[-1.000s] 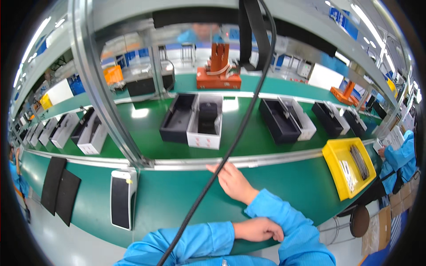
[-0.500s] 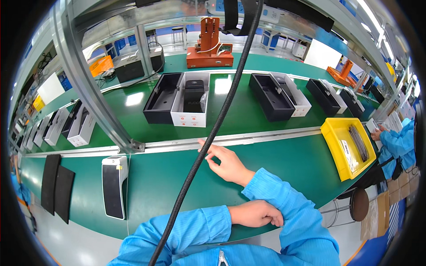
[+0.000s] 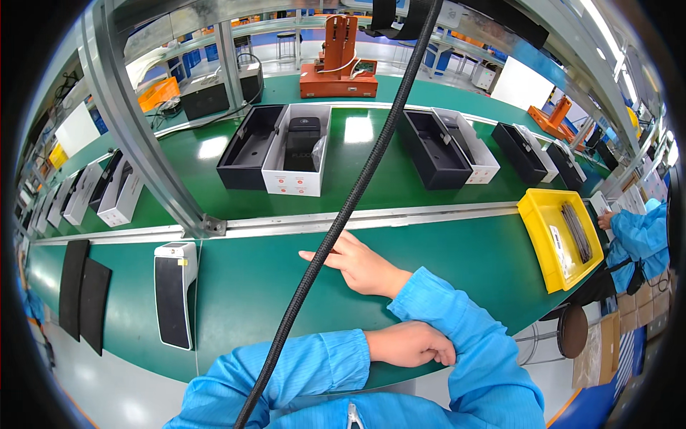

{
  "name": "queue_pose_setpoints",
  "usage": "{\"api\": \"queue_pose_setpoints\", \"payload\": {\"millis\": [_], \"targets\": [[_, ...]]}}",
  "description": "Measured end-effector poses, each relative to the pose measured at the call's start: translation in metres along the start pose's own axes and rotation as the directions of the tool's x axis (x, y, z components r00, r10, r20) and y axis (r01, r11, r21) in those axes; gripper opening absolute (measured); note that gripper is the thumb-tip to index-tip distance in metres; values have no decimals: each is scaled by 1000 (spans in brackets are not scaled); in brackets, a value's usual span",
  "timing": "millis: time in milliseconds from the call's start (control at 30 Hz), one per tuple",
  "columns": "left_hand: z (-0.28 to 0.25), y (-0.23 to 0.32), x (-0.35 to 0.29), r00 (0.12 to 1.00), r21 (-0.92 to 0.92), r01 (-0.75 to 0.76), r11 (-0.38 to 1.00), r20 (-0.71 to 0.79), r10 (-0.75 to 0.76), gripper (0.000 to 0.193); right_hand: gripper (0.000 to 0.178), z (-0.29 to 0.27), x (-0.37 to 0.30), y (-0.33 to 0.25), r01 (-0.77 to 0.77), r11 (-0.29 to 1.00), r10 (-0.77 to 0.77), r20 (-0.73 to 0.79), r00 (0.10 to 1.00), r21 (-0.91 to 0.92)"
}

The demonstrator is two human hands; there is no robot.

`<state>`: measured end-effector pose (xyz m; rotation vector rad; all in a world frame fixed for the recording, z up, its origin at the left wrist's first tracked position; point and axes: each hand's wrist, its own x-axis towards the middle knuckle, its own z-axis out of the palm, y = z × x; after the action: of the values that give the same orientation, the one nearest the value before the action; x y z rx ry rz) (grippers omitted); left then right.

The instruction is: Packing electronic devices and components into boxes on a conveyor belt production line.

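Where green workbench [image 3: 250, 279] spans foreground, right hand [image 3: 368, 266] open, left hand [image 3: 405, 344] curled; brown stool [image 3: 573, 331], pale floor [image 3: 93, 375] beside.

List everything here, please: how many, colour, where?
Workbench: 1, green, front
Device: 1, white and black, left
Pads: 2, black, far left
Open boxes: several, black and white, middle
Tray: 1, yellow, right
Cable: 1, black, middle
Machines: 2, orange, back
Stool: 1, brown, right
Metal posts: several, silver, upper half
Co-worker: at least 1, blue-sleeved, right
Background: too cluttered to count
Sleeves: 2, blue, bottom
Left hand: 1, bare, lower centre
Right hand: 1, bare, centre
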<state>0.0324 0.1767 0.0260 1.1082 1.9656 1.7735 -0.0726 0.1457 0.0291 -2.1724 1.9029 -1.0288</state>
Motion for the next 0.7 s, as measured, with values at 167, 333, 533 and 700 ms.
{"api": "queue_pose_setpoints", "payload": {"millis": [167,333,533,700], "targets": [[0,0,0,1000,-8,-11,1000,-5,11,33,64,2,-3,2,38,999,-37,72,997,-9],[1,-3,0,1000,-11,-15,1000,-11,14,33,58,0,-4,1,28,1000,-28,94,995,8],[3,-6,0,1000,-15,-19,1000,-14,19,33,55,2,-3,2,32,999,-35,91,995,27],[2,-6,0,1000,-17,-21,1000,-14,20,33,55,3,-5,4,17,999,-19,99,995,30]]}}
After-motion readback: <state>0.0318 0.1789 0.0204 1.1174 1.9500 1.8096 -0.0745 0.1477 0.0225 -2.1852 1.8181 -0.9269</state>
